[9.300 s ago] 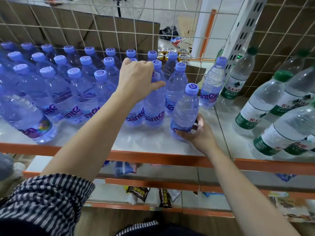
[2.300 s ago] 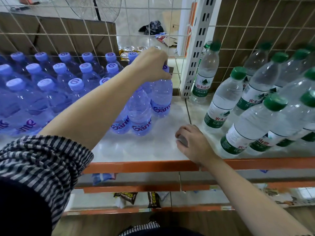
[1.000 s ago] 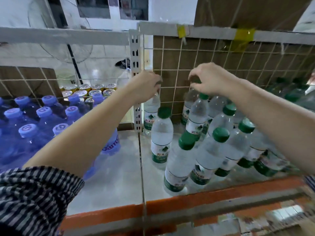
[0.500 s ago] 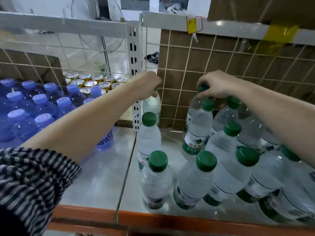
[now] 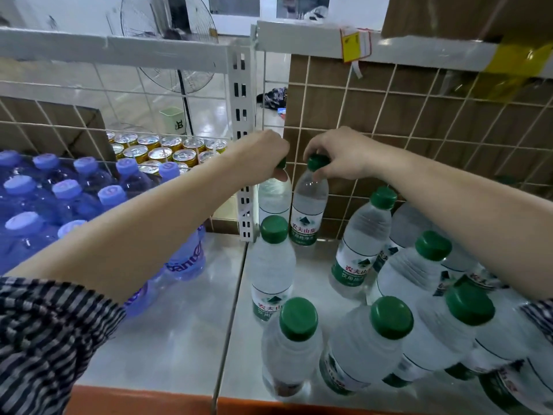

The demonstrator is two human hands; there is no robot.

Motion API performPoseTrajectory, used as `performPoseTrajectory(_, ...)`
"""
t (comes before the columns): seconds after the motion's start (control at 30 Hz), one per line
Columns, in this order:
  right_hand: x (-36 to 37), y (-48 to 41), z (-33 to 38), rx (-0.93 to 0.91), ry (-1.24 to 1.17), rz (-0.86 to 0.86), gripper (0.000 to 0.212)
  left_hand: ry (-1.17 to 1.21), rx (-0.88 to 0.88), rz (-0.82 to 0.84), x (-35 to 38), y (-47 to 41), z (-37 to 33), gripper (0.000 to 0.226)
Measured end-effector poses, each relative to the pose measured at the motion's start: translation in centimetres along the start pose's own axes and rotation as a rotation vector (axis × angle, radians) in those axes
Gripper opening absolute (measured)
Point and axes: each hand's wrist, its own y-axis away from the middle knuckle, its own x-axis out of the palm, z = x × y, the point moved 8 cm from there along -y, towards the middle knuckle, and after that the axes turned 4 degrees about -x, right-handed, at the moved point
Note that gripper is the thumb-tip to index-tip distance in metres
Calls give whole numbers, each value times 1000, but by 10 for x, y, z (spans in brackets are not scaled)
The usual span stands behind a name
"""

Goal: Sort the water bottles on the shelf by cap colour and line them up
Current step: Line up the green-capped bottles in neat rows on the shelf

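Colour split done: purple-cap bottles (image 5: 67, 190) left, green-cap bottles (image 5: 368, 348) right. Gripping far green caps (image 5: 317, 162) with left hand (image 5: 263, 154), right hand (image 5: 344, 154). To do: line up near green ones.

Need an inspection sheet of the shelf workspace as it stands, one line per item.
Surface: glossy grey shelf, orange front edge, seam down the middle.
Job's things: purple-capped bottles grouped left; green-capped bottles right, front ones loosely bunched.
Clutter: gold-topped cans at back left.
Hands: left hand grips top of back corner bottle; right hand grips cap of the bottle beside it.
Cables: nothing seen.
Surroundings: wire mesh, white slotted post, standing fan beyond.
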Motion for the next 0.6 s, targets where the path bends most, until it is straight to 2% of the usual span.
performPoseTrajectory(0.2,5,3,0,28,-19,-18,48,8,10,-54,-1,2,-2,34)
performPoseTrajectory(0.33,-3,22,0,62,3,12,55,30,41,-82,-3,11,-3,47)
performPoseTrajectory(0.43,-13,50,-3,113,149,76,55,220,144,-189,-24,37,-16,43)
performPoseTrajectory(0.5,-11,72,-7,152,221,192,49,409,208,-130,-35,63,-28,36)
performPoseTrajectory(0.6,-2,97,-10,186,186,304,38,470,220,89,-31,100,-42,51)
